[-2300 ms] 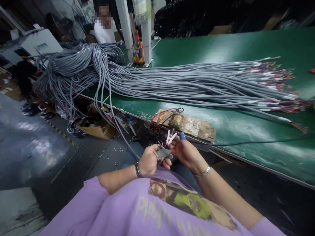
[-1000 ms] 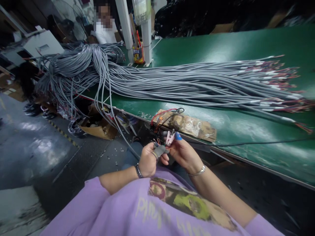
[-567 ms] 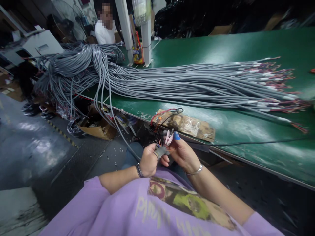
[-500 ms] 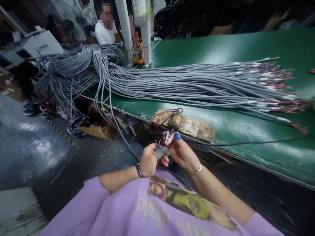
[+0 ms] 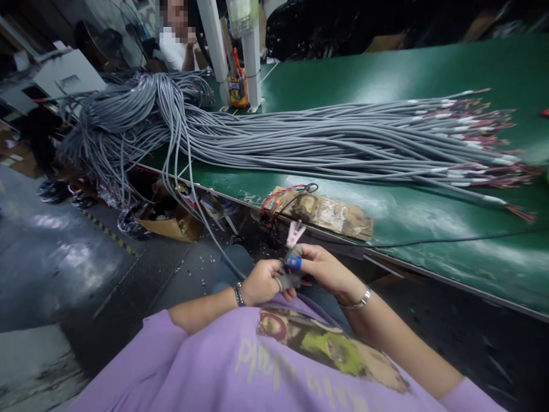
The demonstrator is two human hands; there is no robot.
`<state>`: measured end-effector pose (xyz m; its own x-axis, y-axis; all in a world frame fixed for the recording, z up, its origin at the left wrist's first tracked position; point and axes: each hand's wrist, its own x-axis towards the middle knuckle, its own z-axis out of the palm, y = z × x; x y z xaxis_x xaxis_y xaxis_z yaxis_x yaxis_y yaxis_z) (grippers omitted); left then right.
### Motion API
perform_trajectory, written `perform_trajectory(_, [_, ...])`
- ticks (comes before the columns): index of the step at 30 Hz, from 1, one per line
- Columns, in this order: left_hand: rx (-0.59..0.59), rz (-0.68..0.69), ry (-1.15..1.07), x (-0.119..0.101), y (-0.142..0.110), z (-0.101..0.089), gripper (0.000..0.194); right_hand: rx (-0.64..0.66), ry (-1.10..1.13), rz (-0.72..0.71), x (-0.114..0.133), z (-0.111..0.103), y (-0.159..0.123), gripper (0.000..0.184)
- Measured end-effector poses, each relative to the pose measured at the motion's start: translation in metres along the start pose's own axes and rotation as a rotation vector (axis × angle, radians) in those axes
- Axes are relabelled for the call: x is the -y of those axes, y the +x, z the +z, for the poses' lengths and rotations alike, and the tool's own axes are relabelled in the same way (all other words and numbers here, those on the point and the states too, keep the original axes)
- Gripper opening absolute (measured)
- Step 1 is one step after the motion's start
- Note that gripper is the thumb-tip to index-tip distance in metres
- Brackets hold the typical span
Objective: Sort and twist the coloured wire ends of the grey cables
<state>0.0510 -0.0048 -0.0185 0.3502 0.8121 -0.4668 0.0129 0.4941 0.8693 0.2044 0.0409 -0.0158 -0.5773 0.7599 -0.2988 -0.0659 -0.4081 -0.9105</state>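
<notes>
My left hand (image 5: 262,281) is closed around a grey cable (image 5: 213,237) that hangs down from the bundle and runs in behind my wrist. Grey coverings show on some of its fingers. My right hand (image 5: 328,270), with blue tape (image 5: 294,262) on a finger, pinches close against the left fingertips. The cable's end and whatever the right fingers grip are hidden between the hands. A pink clip (image 5: 295,233) sticks up just beyond the right fingertips, by the table edge; whether it touches them I cannot tell.
Many grey cables (image 5: 274,137) with stripped red ends lie along the green table (image 5: 429,257). A worn wooden block (image 5: 338,216) with red and black leads sits at the front edge. Below stands a cardboard box (image 5: 171,220). A person (image 5: 174,48) sits behind the table.
My right hand has come down and closed in against the left hand. The pink clip, earlier at the right fingers, now stands above them. Loose thin wires are covered now.
</notes>
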Motion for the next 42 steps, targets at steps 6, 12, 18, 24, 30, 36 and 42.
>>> perform_trajectory(6, [-0.127, 0.038, -0.057, -0.005, 0.000, 0.001, 0.052, -0.235, 0.079, -0.051, -0.013, -0.007, -0.001, 0.045])
perform_trajectory(12, [-0.324, 0.143, -0.170, 0.000, 0.002, 0.001, 0.050, -0.250, 0.082, -0.101, -0.024, 0.006, -0.015, 0.046])
perform_trajectory(18, [-0.196, 0.107, -0.103, -0.002, 0.001, 0.001, 0.047, -0.296, -0.001, -0.189, -0.021, 0.019, -0.015, 0.040])
perform_trajectory(24, [-0.232, 0.145, -0.193, 0.005, 0.001, -0.001, 0.050, -0.202, -0.044, -0.135, -0.010, 0.017, -0.005, 0.042])
perform_trajectory(30, [-0.347, 0.135, -0.343, 0.006, 0.004, 0.002, 0.052, -0.257, -0.041, -0.153, -0.016, 0.018, -0.002, 0.046])
perform_trajectory(36, [-0.351, 0.124, -0.367, 0.002, 0.003, 0.003, 0.051, -0.258, 0.000, -0.149, -0.014, 0.020, 0.000, 0.044])
perform_trajectory(42, [-0.348, 0.119, -0.327, 0.004, 0.003, 0.003, 0.051, -0.257, -0.026, -0.166, -0.011, 0.021, 0.003, 0.042])
